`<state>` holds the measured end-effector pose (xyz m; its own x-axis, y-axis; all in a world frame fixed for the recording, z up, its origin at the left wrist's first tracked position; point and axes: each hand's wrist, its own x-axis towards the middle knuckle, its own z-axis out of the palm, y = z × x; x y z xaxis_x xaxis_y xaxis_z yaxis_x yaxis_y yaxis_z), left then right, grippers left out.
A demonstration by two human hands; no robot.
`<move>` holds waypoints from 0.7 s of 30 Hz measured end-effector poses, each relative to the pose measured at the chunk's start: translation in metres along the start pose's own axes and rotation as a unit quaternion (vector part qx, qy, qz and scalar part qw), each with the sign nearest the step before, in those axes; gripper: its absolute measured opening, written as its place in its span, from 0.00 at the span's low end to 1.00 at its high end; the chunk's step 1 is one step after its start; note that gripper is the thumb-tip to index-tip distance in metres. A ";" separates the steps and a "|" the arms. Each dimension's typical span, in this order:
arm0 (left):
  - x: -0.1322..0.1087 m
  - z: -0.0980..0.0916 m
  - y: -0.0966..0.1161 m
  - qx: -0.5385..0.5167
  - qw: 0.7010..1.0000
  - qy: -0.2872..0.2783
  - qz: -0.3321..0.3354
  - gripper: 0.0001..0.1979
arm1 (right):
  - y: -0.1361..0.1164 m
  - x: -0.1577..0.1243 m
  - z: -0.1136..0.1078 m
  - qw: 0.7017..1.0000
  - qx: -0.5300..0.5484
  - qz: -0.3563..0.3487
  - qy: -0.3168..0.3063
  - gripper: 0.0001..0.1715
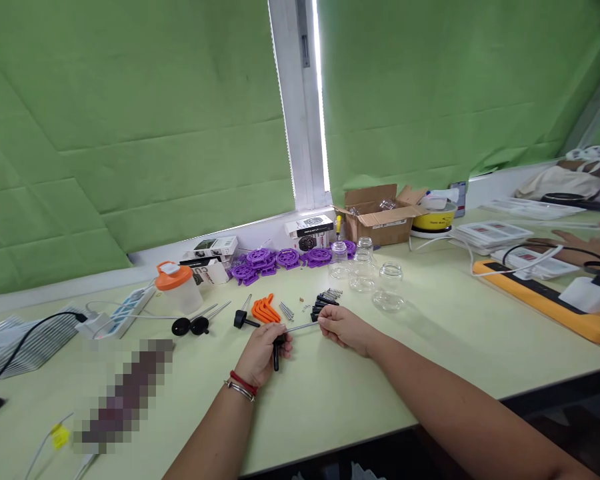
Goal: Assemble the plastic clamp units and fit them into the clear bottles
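Observation:
My left hand (270,347) is closed around a black part (277,357) whose stem points down toward me. From it a thin metal rod (303,327) runs right to my right hand (340,325), which pinches its far end. Just behind my right hand lie black cylindrical pieces (322,303) and small springs (333,293). Orange curved handles (265,309) and metal screws (287,311) lie behind my left hand. To its left are a black part with a stem (241,319) and two black discs with rods (199,325).
Clear glass jars (389,293) stand behind right, purple parts (287,258) farther back. An orange-lidded container (180,287) and power strip (130,310) are left. Near an open cardboard box (380,223) is a yellow tub (436,217). Another person's hand (575,250) is far right.

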<state>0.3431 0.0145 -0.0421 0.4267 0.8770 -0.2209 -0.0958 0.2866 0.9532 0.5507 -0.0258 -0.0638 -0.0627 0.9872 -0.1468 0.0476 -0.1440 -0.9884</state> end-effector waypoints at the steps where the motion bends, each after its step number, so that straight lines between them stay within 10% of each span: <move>1: 0.000 0.000 0.000 0.000 1.000 -0.001 0.000 0.10 | 0.000 0.000 0.000 1.000 -0.006 0.001 0.001 0.12; 21: -0.002 0.001 0.002 -0.002 1.000 -0.002 0.001 0.10 | -0.002 -0.002 -0.001 1.000 0.009 -0.011 -0.009 0.13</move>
<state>0.3431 0.0131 -0.0400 0.4294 0.8765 -0.2176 -0.1002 0.2856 0.9531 0.5516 -0.0274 -0.0619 -0.0812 0.9888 -0.1255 0.0272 -0.1237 -0.9919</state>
